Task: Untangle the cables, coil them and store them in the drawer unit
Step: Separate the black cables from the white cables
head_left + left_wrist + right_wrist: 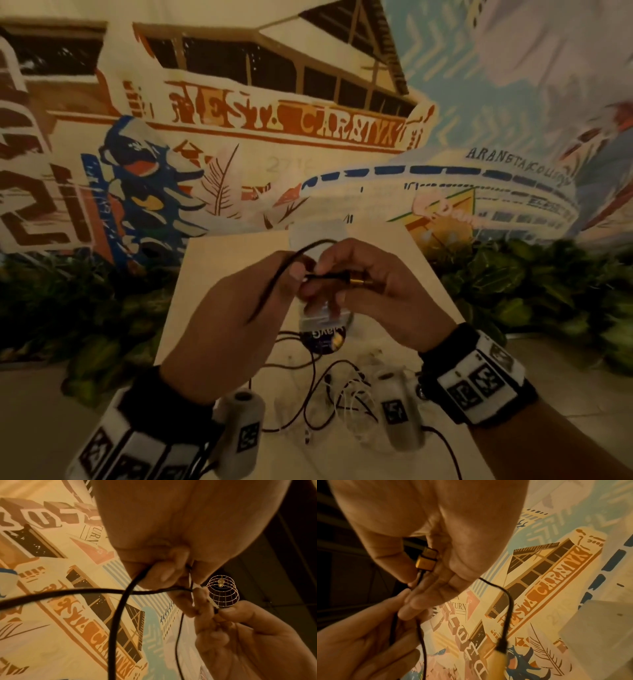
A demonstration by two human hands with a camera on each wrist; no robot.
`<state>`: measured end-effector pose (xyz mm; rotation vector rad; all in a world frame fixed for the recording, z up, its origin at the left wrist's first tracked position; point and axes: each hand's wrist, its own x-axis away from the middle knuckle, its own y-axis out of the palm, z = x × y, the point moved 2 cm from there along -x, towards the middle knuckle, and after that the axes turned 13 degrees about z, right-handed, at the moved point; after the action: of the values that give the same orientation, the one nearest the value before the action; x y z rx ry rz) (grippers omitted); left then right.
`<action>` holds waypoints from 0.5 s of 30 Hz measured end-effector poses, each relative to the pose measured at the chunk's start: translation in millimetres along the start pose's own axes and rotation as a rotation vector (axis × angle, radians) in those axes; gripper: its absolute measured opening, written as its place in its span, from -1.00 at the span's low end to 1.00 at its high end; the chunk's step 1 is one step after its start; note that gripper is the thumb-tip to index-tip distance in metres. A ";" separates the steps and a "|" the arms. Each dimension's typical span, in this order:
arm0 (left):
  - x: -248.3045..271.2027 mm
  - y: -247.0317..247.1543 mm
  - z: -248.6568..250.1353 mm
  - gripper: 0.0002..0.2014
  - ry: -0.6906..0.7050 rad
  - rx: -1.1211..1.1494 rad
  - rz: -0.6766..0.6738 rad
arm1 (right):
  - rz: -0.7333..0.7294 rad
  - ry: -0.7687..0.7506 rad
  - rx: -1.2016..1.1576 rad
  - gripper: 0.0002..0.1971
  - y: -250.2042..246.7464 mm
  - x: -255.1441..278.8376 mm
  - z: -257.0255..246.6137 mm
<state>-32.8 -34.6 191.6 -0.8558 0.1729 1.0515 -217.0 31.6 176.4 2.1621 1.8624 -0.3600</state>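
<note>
Wrist bands: two dark straps with white marker blocks [479, 380] sit lowest in the head view, each carrying a grey cylindrical camera [239, 431] that looks along the hand.
Left hand: the left hand [236, 308] is raised above the table with fingers curled, thumb and fingertip [164, 573] pinching the thin black round cable [118, 615]; it seems to act as the anchor so the line can be drawn taut.
Right hand: the right hand [380, 284] is closed on the same black cable at its gold-coloured metal connector [426, 561], which lies tucked between thumb base and curled fingers; holding the plug end likely lets that end be fed out of the knot.
Black cable: it loops over the back of the left hand and crosses itself in the left wrist view; a second dark plug with a yellowish tip [500, 649], blurred, dangles from it below the right hand.
Tangle: a loose heap of thin black and white cables [342, 394] lies on the pale table [219, 260] below the hands, not yet separated.
Drawer unit: a small translucent plastic box [317, 231] at the far end of the table is probably the store; whether a drawer is open cannot be told.
Other things: a round dark-labelled object [323, 337] sits beyond the heap; a painted mural wall [239, 120] and green leafy plants [513, 274] stand behind.
Stage: judged early, with untangling in hand and coiling not begun.
</note>
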 end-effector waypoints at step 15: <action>-22.7 -11.2 41.2 -0.78 0.128 -0.127 0.008 | 0.356 -0.169 0.072 -0.67 4.4 -10.4 -40.8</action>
<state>-46.0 -24.2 237.0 -1.0393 0.2193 1.0231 -213.5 35.9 218.3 2.3699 1.3618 -0.5193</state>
